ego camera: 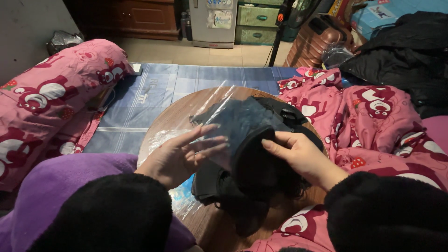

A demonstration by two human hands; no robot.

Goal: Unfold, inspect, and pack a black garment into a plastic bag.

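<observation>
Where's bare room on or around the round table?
Bare wood on the round table at its far-left arc, beside the blue sheet. Centre is crowded: left hand, right hand, plastic bag, dark garments.

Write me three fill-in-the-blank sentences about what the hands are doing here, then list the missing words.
1. Both hands hold a clear plastic bag with a dark ____ garment going into it.
2. The work rests on a round ____ table.
3. The right hand pinches the garment, while the ____ hand is spread flat against the bag.

Missing words: black; wooden; left
</observation>
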